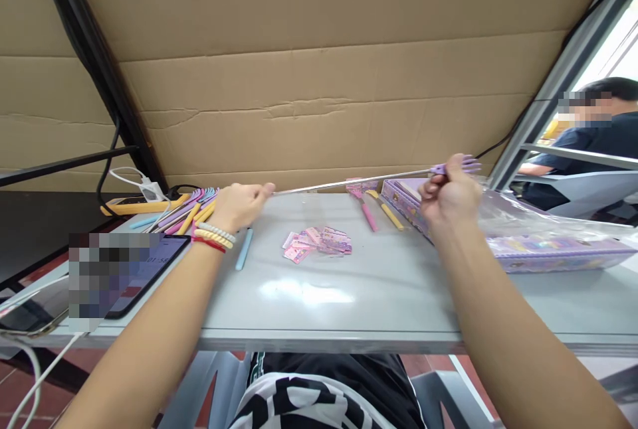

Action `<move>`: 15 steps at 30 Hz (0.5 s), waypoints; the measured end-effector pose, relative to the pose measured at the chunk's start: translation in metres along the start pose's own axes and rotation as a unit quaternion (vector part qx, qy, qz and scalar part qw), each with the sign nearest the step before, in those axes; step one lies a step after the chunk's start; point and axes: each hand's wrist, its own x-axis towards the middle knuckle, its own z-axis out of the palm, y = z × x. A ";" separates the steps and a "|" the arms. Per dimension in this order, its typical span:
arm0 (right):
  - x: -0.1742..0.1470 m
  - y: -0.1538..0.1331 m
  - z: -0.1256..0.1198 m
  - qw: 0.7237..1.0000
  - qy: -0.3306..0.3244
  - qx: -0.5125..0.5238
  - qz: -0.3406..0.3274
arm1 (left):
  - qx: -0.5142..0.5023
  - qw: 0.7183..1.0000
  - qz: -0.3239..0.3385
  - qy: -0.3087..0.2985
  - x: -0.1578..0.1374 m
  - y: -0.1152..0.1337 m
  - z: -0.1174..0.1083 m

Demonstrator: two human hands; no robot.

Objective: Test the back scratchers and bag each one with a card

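Stretched between my hands above the table is a telescopic back scratcher (pixel 359 182) with a thin silver rod, drawn out long. My left hand (pixel 244 205) is closed around its left end, and the grip inside is hidden. At the other end my right hand (pixel 452 196) pinches the rod by the purple claw-shaped head (pixel 471 164). Below the rod lies a spread of small pink printed cards (pixel 318 243). A light blue handle (pixel 244 249) lies beside my left wrist. A pink scratcher (pixel 367 212) and a yellow one (pixel 387 210) rest left of my right hand.
A purple printed box (pixel 563 253) with clear plastic film stands at the right. On the left are a pile of coloured scratchers (pixel 192 213), a phone (pixel 149 276) and white cables. A cardboard wall (pixel 319 70) closes the back. Another person (pixel 598 143) sits beyond the right frame.
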 end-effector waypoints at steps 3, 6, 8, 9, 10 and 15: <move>0.015 -0.016 -0.016 0.995 0.089 0.046 0.005 | 0.059 0.993 -0.084 0.066 0.004 -0.038 -0.003; 0.023 -0.030 -0.028 0.986 0.153 0.067 0.007 | 0.100 0.979 -0.136 0.117 0.004 -0.066 -0.005; 0.025 -0.036 -0.033 0.980 0.181 0.076 0.000 | 0.121 0.970 -0.154 0.146 0.003 -0.077 -0.006; 0.026 -0.038 -0.035 0.979 0.187 0.079 -0.006 | 0.126 0.967 -0.158 0.158 0.003 -0.079 -0.006; 0.026 -0.040 -0.036 0.978 0.191 0.081 -0.012 | 0.127 0.965 -0.157 0.166 0.003 -0.080 -0.006; 0.026 -0.037 -0.037 0.980 0.182 0.068 -0.041 | 0.095 0.969 -0.165 0.160 0.003 -0.078 -0.005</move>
